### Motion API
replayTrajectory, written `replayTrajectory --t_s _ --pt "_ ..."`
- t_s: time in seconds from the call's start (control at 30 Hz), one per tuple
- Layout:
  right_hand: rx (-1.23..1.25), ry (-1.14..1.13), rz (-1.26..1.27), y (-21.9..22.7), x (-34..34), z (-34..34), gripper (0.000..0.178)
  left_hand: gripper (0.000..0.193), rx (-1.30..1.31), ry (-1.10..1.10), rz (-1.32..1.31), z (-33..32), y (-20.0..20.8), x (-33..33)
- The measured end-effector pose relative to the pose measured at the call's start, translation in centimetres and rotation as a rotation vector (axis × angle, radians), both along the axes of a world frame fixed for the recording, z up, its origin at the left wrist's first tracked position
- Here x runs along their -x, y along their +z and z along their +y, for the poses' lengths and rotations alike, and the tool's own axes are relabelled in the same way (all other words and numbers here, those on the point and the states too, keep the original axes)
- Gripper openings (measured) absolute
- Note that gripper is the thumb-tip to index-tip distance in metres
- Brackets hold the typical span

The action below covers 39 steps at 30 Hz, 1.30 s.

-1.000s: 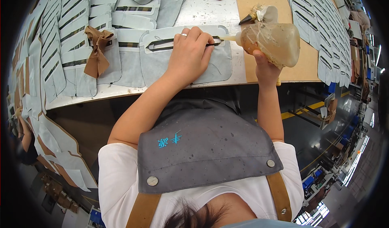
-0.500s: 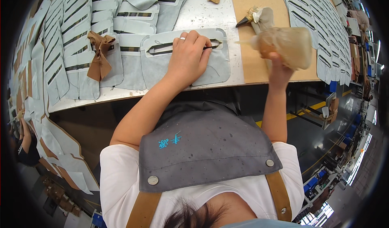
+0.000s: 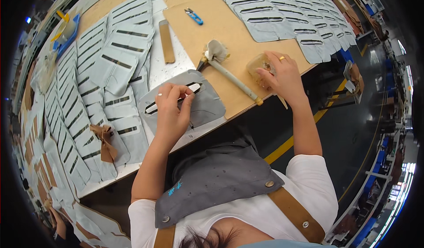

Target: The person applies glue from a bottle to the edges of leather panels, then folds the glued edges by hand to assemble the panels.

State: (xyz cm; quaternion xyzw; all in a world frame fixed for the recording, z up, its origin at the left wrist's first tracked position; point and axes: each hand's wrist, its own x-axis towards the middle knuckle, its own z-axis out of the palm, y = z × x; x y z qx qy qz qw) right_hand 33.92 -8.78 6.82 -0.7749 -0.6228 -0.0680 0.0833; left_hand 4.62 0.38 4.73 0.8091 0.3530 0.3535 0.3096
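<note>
A grey fabric panel (image 3: 207, 100) with a long slot edged in black lies at the table's front edge. My left hand (image 3: 172, 111) rests on it, thumb and fingers drawn together at the slot; anything pinched between them is hidden. To the right, my right hand (image 3: 285, 78) has its fingers round a translucent yellowish squeeze bottle (image 3: 256, 69), over a tan board (image 3: 234, 23). The bottle's thin pale nozzle points toward me, past the board's edge. Between my hands lies a hammer (image 3: 236, 82) with a grey handle, its dark-tipped head partly wrapped in pale material.
Overlapping rows of similar slotted panels (image 3: 117, 62) cover the left side; more panels (image 3: 274, 14) lie at the far right. Blue thread snips (image 3: 193, 16) and a brown strip (image 3: 166, 40) lie beyond the hammer. A crumpled brown cloth (image 3: 104, 142) sits on the left panels.
The view has turned to the right. The bottle, held sideways in the air before, is now lower over the board with its nozzle toward me. My left hand stays at the slot.
</note>
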Motion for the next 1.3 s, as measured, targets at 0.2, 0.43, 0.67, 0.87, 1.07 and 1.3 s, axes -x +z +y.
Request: replayTrajectory --t_s 0.2,0.43,0.67,0.87,1.07,1.3 --pt "-0.004 0.358 0.965 2.9 4.3 3.2 0.026 0.017 -0.209 -0.09 -0.044 0.5 2.5 -5.4" --pt "-0.388 -0.107 0.633 -3.1 -16.8 7.9 0.039 0.021 -0.147 0.015 0.037 0.7 -0.2 -1.5" --pt "-0.371 -0.386 0.481 -8.8 -23.3 7.3 0.053 0.014 -0.089 0.183 0.17 2.4 -2.8 3.9" --pt "-0.377 -0.238 0.053 -4.7 -20.2 12.4 0.043 0.012 0.016 0.217 0.084 3.1 -5.1 4.4" --pt "-0.136 0.234 0.25 -2.2 -10.3 28.8 0.025 0.014 -0.033 0.205 0.087 3.0 -4.5 4.1" --pt "-0.011 -0.19 0.23 -6.8 -1.7 44.6 0.052 0.023 0.031 0.126 0.061 1.6 -3.2 4.3"
